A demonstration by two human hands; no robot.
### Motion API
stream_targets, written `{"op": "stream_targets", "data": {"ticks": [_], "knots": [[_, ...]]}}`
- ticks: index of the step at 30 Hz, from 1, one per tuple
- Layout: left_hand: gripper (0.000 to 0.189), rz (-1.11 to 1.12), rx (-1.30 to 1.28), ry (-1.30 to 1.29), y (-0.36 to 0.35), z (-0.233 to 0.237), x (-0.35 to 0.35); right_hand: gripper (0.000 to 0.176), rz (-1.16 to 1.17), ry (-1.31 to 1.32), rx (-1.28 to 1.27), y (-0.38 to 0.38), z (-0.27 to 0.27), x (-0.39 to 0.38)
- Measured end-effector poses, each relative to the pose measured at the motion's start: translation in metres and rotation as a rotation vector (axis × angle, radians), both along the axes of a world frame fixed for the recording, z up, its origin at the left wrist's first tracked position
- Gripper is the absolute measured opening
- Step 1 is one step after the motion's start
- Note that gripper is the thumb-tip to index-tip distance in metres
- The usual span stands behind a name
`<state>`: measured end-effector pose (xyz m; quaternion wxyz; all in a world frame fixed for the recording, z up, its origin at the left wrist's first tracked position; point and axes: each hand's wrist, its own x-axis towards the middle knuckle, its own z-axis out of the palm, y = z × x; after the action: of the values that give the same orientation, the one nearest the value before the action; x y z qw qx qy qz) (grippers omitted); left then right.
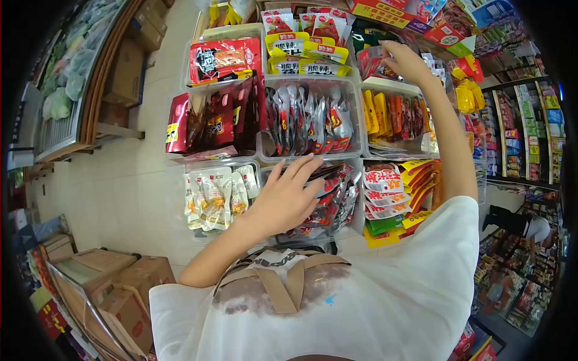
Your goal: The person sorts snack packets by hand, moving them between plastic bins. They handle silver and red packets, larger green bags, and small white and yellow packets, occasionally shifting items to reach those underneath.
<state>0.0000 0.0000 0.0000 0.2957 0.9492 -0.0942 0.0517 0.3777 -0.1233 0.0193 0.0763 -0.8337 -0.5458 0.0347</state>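
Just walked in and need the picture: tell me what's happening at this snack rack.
A person in a white T-shirt stands at a rack of clear bins filled with packaged snacks. The left hand lies spread over the red and silver packets in the lower middle bin. The right hand reaches up to the top right bin, fingers at the red packets there; whether it grips one is not clear. Cardboard boxes sit on the floor to the left.

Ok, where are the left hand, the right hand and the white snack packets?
left hand (283, 201): head view, back of hand.
right hand (411, 63): head view, back of hand.
white snack packets (214, 197): head view, middle packet.
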Motion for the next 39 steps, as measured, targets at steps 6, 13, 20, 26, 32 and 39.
{"op": "stream_targets", "data": {"ticks": [6,13,20,26,32,39], "knots": [[0.029,0.041,-0.019,0.004,0.009,-0.003,-0.013,0.016,0.077,-0.281,0.168,-0.006,0.023,-0.006],[0.023,0.034,-0.137,-0.106,0.018,0.016,0.002,0.012,-0.136,-0.162,0.171,-0.013,0.095,-0.025],[0.024,0.046,-0.110,-0.104,0.024,0.021,-0.005,0.021,-0.066,-0.089,0.190,-0.014,0.065,-0.013],[0.041,0.204,-0.236,-0.178,0.038,0.028,-0.005,0.028,-0.049,0.386,0.199,0.000,0.105,-0.065],[0.049,0.200,-1.106,0.126,0.013,0.024,0.004,0.030,0.213,0.918,-0.343,0.007,0.097,-0.193],[0.032,0.318,-2.059,0.580,-0.009,0.009,-0.005,0.035,-0.152,1.394,0.076,-0.040,0.060,-0.188]]}}
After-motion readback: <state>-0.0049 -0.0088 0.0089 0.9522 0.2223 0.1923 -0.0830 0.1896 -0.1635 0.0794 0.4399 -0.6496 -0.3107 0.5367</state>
